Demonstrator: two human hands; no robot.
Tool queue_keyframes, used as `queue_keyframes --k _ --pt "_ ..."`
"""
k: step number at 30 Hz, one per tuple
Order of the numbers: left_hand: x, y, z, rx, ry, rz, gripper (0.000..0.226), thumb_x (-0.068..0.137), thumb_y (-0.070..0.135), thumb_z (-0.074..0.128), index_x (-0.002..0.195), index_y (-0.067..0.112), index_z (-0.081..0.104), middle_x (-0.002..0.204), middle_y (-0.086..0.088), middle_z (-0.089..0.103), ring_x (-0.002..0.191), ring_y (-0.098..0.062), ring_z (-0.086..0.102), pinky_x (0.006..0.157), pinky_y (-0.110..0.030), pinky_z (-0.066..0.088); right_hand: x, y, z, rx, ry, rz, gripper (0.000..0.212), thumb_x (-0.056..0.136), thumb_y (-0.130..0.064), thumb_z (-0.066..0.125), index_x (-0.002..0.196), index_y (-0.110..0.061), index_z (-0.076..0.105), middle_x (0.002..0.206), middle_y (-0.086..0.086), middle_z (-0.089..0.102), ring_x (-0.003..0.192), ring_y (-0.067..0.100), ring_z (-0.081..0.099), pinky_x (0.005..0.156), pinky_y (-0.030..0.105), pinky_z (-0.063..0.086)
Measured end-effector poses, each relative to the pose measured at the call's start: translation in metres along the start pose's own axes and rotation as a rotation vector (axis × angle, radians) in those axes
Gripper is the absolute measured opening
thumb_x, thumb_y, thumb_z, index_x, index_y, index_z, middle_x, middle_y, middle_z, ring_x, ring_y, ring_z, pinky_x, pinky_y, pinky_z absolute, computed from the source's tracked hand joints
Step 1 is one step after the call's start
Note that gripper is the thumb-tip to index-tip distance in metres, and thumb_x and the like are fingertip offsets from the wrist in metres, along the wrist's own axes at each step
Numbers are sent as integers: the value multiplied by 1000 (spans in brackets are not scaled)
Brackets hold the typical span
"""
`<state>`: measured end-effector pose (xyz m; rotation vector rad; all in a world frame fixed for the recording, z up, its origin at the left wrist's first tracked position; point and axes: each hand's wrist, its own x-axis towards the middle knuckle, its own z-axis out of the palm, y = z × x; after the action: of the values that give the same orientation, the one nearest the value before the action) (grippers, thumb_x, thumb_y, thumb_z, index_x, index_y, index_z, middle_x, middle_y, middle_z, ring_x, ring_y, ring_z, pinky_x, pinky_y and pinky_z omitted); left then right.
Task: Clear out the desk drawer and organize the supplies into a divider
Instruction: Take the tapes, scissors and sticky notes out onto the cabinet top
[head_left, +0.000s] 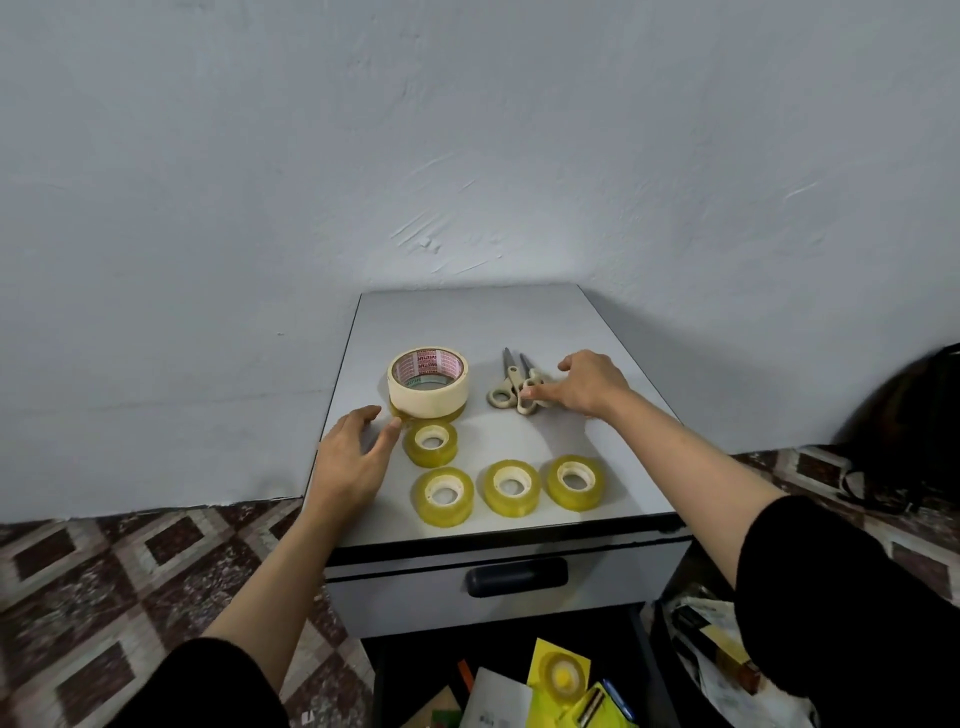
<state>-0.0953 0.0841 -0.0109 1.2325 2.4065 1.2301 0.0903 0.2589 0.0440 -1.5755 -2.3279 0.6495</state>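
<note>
On smooth top (519, 322), loose-fingered left hand (353, 457) beside round tapes (442, 494), loose-fingered right hand (589, 387) against scissors (508, 388).

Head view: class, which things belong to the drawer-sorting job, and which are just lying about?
Job: masking tape roll, clear tape rolls, scissors, open drawer's supplies.
Lying about: black bag, patterned floor.
</note>
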Motion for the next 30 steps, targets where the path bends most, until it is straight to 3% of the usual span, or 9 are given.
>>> queue_keyframes --k 3,6,11,13,16,21,24,26,30 --pt "-12 4 -6 -10 -39 -11 53 94 38 48 137 8 43 140 -11 46 127 -24 44 104 -34 34 -23 2 -11 68 105 -54 40 83 -32 68 115 -8 62 120 9 62 111 25 56 81 28 41" --pt "-33 11 -9 -39 -45 1 52 94 35 49 138 8 41 142 -11 44 129 -23 42 105 -33 32 -57 4 -16 170 203 -130 7 84 -11 62 85 -9 68 90 8 68 86 22 61 70 26 44" --pt "-71 14 -14 6 -38 25 52 95 32 49 138 5 39 142 -11 44 130 -23 41 105 -30 30 -132 10 -11 326 179 -255 5 82 -8 65 79 -7 70 65 -3 58 63 10 51 58 14 37" --pt "-86 9 -15 148 -26 73 52 95 31 49 138 2 39 140 -15 44 130 -26 39 107 -33 28 -160 17 -1 350 122 -287 4 81 -7 67 78 -7 70 58 -9 53 56 3 46 53 6 34" --pt "-114 1 -11 258 -6 148 52 96 29 48 137 0 38 138 -17 45 130 -29 37 108 -34 26 -194 41 27 381 -5 -304 12 81 -4 67 72 -12 66 56 -10 52 47 0 50 49 6 36" --pt "-176 -19 -8 167 45 154 46 95 20 51 137 5 41 134 -14 50 118 -31 49 99 -39 37 -230 96 81 307 -165 -202 23 81 -3 65 64 -18 62 54 -7 55 44 -2 52 49 7 36" --pt "-215 -54 10 204 -84 53 39 92 16 53 129 5 49 124 -15 57 113 -31 53 92 -37 40 -241 123 112 251 -237 -117 19 80 -2 65 65 -14 66 60 2 59 51 7 50 51 11 36" --pt "-234 -80 23 256 -217 4 35 90 13 56 123 3 55 122 -14 58 111 -30 54 88 -33 41 -244 137 130 216 -283 -65 9 80 -3 65 74 -6 72 64 0 61 56 8 52 58 16 40" --pt "-252 -112 46 299 -407 -32 24 86 5 59 109 1 66 108 -15 62 97 -31 59 76 -28 41 -246 154 166 120 -366 -9 9 80 -5 64 76 -8 72 82 8 69 80 21 64 75 29 49"
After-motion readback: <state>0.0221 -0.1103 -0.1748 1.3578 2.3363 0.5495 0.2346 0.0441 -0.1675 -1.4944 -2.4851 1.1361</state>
